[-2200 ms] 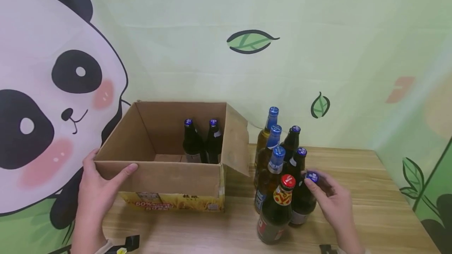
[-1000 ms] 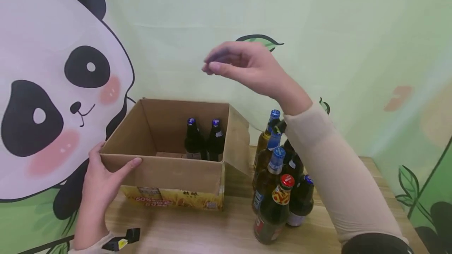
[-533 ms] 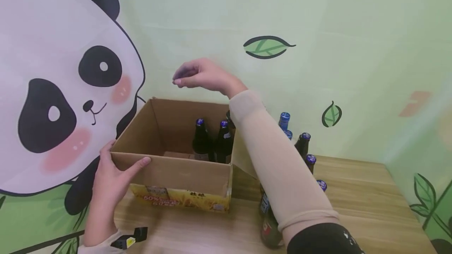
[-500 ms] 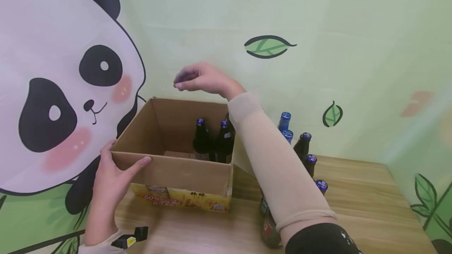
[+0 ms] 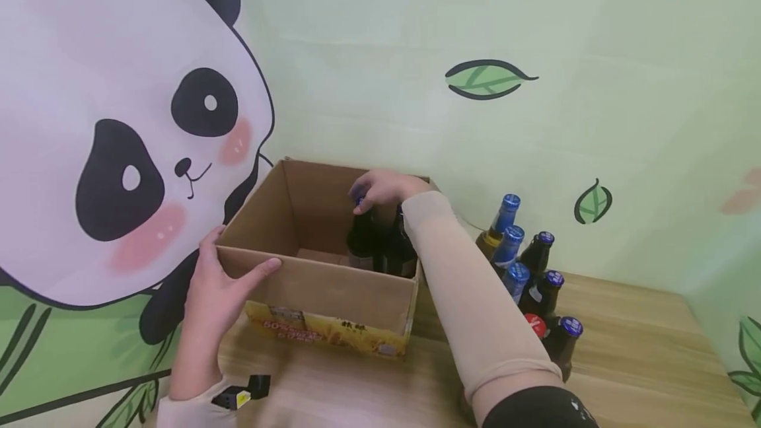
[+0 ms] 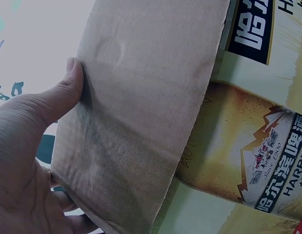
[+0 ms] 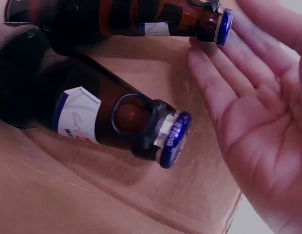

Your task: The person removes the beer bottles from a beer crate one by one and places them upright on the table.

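Note:
An open cardboard box [image 5: 333, 289] stands on the table, two dark brown beer bottles with blue caps upright inside at its right. My left hand [image 5: 211, 299] grips the front left corner, thumb along the front panel and fingers round the side; the left wrist view shows that thumb [image 6: 73, 83] against the cardboard edge. Inside the box, my right hand [image 5: 386, 189] is at the cap of the left bottle [image 5: 361, 236]. In the right wrist view its fingers [image 7: 204, 68] lie extended beside that bottle's neck [image 7: 204, 27], while the other bottle [image 7: 122, 117] stands apart from the palm.
Right of the box stands a group of bottles: several blue-topped ones [image 5: 512, 243], dark ones with blue caps [image 5: 559, 349] and a red-capped one [image 5: 533, 323]. My right forearm [image 5: 458, 296] crosses in front of some. A printed panda backdrop [image 5: 368, 51] hangs behind the table.
My right hand has left the bottle group, swung up and left over the box, and come down to a bottle inside. My left hand stays on the box corner. The head view has turned right-to-left across the scene.

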The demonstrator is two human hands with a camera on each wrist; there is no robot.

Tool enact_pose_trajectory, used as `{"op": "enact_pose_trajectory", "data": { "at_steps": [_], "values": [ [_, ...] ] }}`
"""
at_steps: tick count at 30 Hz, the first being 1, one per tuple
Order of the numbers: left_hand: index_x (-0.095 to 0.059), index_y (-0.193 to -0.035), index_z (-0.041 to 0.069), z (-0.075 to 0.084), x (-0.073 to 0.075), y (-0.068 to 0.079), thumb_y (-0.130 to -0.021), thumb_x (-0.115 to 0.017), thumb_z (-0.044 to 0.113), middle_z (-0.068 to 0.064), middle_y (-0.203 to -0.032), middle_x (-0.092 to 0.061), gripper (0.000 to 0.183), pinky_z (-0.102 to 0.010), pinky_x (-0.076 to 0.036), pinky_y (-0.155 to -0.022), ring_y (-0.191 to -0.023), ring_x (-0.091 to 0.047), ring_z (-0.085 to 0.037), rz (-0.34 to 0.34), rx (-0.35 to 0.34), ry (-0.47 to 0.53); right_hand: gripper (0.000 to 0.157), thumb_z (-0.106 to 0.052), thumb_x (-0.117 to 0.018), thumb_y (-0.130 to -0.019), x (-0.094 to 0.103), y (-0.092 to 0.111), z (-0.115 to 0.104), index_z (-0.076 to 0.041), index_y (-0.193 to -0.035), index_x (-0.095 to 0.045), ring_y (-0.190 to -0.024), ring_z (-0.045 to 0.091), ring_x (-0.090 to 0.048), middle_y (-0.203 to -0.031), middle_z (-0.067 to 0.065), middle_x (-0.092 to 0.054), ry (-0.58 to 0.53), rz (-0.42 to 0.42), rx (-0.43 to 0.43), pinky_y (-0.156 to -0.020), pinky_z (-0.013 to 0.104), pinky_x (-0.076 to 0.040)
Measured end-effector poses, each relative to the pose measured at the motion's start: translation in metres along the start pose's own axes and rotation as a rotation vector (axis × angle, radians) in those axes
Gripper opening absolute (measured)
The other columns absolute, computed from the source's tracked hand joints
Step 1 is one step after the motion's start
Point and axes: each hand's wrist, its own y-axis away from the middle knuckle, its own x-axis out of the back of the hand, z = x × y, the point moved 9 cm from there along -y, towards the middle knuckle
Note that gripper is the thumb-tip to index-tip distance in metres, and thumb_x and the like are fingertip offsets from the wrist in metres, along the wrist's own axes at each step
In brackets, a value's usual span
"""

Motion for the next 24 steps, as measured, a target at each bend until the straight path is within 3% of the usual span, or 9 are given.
{"op": "enact_pose_trajectory", "data": {
  "at_steps": [12,18,24],
  "values": [
    [-0.010,-0.161,0.018,0.003,-0.001,0.002,-0.077,-0.080,0.060,-0.022,-0.153,-0.037,0.117,-0.072,-0.036,-0.104,-0.134,-0.041,-0.045,0.001,-0.010,0.001,0.049,-0.017,-0.070,-0.095,-0.014,0.004,0.013,-0.012,-0.142,-0.058,-0.131,0.027,-0.052,-0.144,0.008,-0.055,0.040,-0.071,-0.088,-0.112,0.048,-0.041],
    [-0.010,-0.161,0.018,0.004,-0.001,0.001,-0.078,-0.080,0.058,-0.022,-0.153,-0.037,0.116,-0.073,-0.035,-0.104,-0.134,-0.040,-0.046,0.005,-0.023,-0.003,0.041,-0.016,-0.072,-0.094,-0.017,0.002,0.009,-0.012,-0.134,-0.066,-0.120,0.023,-0.058,-0.134,0.007,-0.062,0.091,-0.103,-0.045,-0.106,0.041,-0.047],
    [-0.009,-0.161,0.017,0.004,-0.003,0.000,-0.078,-0.080,0.058,-0.023,-0.153,-0.035,0.117,-0.074,-0.034,-0.104,-0.135,-0.039,-0.047,0.003,-0.020,-0.010,0.035,-0.022,-0.075,-0.092,-0.019,-0.003,0.004,-0.010,-0.125,-0.071,-0.110,0.017,-0.058,-0.119,0.003,-0.067,0.171,-0.124,0.066,-0.098,0.033,-0.049]
  ]
}}
